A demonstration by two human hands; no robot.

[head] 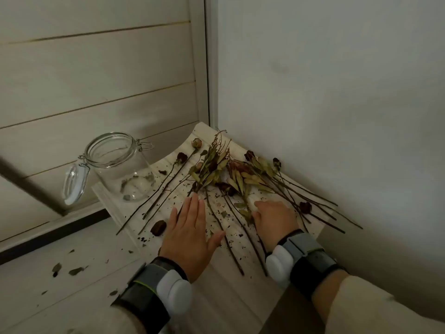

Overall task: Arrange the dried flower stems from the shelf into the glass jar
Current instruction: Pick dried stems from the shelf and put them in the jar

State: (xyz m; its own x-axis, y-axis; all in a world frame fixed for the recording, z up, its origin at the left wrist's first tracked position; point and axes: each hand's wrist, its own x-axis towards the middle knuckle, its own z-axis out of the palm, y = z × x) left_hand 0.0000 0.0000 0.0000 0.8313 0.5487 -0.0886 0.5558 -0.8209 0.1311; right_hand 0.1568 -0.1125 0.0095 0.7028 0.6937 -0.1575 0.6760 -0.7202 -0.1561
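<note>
Dried flower stems [216, 174] — loose, fanned across the shelf [224, 292], none yet in the glass jar [120, 169], upright at left, lid [73, 183] hanging open, ready for loading. Left hand [190, 232] flat, fingers straight, apparently steadying stalks. Right hand [274, 216] curled down among stalks — grasp cannot be told.

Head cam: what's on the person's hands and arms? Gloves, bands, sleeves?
No gloves: the left hand and right hand are bare. The left band and right band are dark wrist straps, each with a grey section and a rounded white module. The left one has a thin yellow-green line. Pale cream sleeves cover both forearms.
</note>
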